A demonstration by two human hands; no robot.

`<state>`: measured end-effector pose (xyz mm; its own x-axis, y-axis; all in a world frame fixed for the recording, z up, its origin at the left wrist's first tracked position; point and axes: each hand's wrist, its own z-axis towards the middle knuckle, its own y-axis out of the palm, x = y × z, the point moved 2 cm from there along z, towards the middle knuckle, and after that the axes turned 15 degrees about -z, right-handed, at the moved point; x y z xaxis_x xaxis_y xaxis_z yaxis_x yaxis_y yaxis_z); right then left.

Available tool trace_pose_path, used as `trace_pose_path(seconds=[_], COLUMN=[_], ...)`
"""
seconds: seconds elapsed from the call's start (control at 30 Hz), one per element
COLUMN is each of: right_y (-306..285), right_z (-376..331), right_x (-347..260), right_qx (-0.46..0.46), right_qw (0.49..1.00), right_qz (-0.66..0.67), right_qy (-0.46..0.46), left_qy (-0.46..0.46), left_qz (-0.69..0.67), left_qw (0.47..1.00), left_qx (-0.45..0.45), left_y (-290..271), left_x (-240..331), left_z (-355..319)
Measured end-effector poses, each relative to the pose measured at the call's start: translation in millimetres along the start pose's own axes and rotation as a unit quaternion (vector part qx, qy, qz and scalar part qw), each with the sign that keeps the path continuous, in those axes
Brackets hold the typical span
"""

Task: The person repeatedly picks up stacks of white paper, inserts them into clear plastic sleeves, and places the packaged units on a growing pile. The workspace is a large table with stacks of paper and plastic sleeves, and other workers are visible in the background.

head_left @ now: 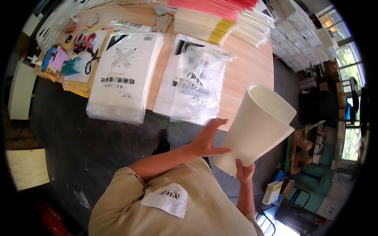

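My right hand (245,171) grips the lower edge of a curled stack of cream paper sheets (254,128), its thumb lying on the near side. The sheets bend into a loose roll, tilted up in front of me at the right. Beside their left side is my left hand (208,141), fingers and thumb spread apart, with nothing in its grasp. Its thumb reaches close to the paper; I cannot tell whether it touches. On the table ahead lies a clear plastic bag (199,88) over printed white packaging. To its left sits a thick stack of printed paper packs (124,78).
The wooden table (252,67) ends just ahead of me. Pink sheets (212,8) and cream paper are piled at its far side, near work gloves (162,23). Scissors (91,63) and a teal tape dispenser (72,67) lie at the left. White paper stacks (297,39) line the right.
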<state>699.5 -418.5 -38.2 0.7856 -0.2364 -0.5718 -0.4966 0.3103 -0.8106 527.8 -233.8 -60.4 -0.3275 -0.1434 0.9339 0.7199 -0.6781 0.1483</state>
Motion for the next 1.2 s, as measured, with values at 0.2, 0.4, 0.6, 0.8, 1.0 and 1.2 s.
trace_pose_path(seconds=[0.2,0.4,0.6,0.8,1.0,1.2], right_y=[34.1,104.9,139.8,134.6,164.3,183.9], right_z=[-97.7,-143.9,-117.0,-71.9,-14.0,61.8], right_x=[21.7,19.0,-5.6,-25.1,8.4,11.8], right_qx=[0.003,-0.054,-0.059,-0.090,-0.105,0.078], right_qw=[0.982,0.957,0.951,0.945,0.933,0.769], right_qz=[-0.171,-0.267,-0.276,-0.280,-0.342,0.565], right_qy=[0.080,0.101,0.130,0.141,0.048,0.288], left_qy=[0.136,0.151,0.186,0.229,0.200,0.126], left_qz=[0.427,0.349,0.357,0.320,0.261,0.246], left_qw=[0.893,0.924,0.900,0.882,0.880,0.877], left_qx=[0.047,-0.034,-0.166,-0.259,-0.341,-0.393], left_y=[-93.6,-98.4,-59.7,4.5,32.5,37.4], left_x=[-40.3,-31.6,-6.1,-4.7,-10.9,11.4], left_z=[-16.4,36.8,32.1,-2.8,-32.9,-44.0])
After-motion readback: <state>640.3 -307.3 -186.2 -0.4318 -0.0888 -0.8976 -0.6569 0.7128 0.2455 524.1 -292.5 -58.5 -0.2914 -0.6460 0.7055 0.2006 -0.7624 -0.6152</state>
